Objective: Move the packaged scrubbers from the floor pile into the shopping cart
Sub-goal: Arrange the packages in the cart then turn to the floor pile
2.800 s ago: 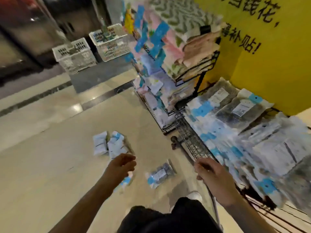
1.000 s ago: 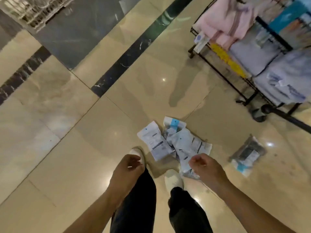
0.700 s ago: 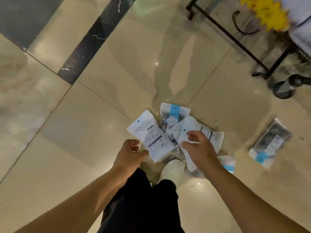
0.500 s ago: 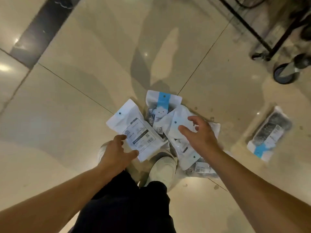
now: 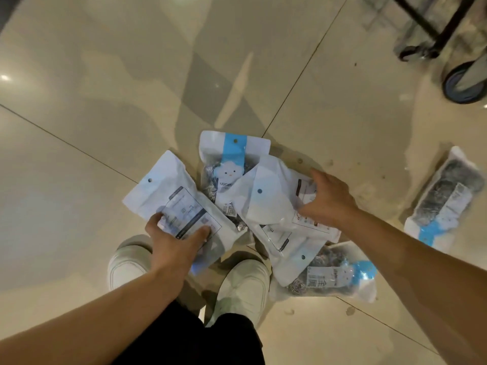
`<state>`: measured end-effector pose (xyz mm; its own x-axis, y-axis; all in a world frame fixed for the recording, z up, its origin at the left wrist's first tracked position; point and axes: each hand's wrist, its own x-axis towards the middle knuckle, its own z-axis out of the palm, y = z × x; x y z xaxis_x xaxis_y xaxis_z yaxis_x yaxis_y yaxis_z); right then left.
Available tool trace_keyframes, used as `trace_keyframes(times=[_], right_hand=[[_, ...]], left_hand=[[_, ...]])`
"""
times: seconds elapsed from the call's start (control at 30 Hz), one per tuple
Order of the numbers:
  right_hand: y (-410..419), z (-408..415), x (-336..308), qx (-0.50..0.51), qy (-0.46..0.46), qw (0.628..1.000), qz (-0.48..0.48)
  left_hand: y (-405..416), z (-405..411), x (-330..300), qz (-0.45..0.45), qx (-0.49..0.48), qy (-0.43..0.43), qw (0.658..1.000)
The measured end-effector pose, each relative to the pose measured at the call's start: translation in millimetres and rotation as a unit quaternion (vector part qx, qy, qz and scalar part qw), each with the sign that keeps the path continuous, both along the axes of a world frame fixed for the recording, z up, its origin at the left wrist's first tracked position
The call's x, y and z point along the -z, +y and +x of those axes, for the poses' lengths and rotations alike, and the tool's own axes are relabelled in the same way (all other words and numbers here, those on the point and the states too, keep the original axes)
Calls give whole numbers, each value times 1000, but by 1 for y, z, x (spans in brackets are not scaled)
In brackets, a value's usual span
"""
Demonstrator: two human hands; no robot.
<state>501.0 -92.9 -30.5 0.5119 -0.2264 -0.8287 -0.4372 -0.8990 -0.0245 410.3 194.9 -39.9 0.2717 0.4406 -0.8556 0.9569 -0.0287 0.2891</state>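
Several packaged scrubbers lie in a pile on the glossy floor in front of my shoes. My left hand [image 5: 175,242] grips the lower edge of the left white pack [image 5: 168,196], thumb and fingers pressed on its label. My right hand [image 5: 325,200] rests with spread fingers on the white pack [image 5: 266,206] at the right of the pile. Between them lies a pack with a blue stripe [image 5: 232,159], face up. Another scrubber pack [image 5: 332,277] lies lower right by my right shoe. A separate pack [image 5: 445,204] lies apart at the far right. The cart's basket is out of view.
A cart wheel [image 5: 463,83] and a black rack leg [image 5: 432,30] stand at the top right. My two white shoes [image 5: 242,285] are just below the pile. Tile floor stretches to the left and top.
I have bent down from the cart to the floor pile. Both hands dropped onto the packs: the left closed on the left pack's edge, the right landed on the right pack.
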Motion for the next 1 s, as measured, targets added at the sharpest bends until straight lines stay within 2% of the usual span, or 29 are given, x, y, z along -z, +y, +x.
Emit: trace_keyframes(times=[0.13, 0.23, 0.3, 0.4, 0.5, 0.63, 0.73, 0.87, 1.0], right_hand=[[-10, 4, 4, -25, 6, 999, 22], [-19, -3, 0, -24, -12, 999, 42], [-23, -10, -11, -6, -9, 998, 69], [-26, -28, -35, 53, -16, 994, 95], [-22, -50, -75, 194, -70, 974, 91], [-6, -75, -170, 427, -119, 888, 122], [9, -87, -273, 514, -103, 835, 167], [28, -97, -421, 514, -97, 823, 222], [50, -107, -551, 473, -111, 828, 279]], left_hand=[[10, 0, 7, 3, -142, 9, 990], [32, 2, 9, -88, -194, 42, 976], [40, 6, 5, -123, -182, 37, 975], [49, 12, -15, -105, -122, 28, 987], [56, 17, -58, -105, -60, 6, 993], [56, 24, -161, -132, 60, -29, 989], [51, 33, -270, -160, 140, -51, 976], [43, 44, -426, -194, 222, -71, 953], [45, 52, -568, -175, 288, -111, 935]])
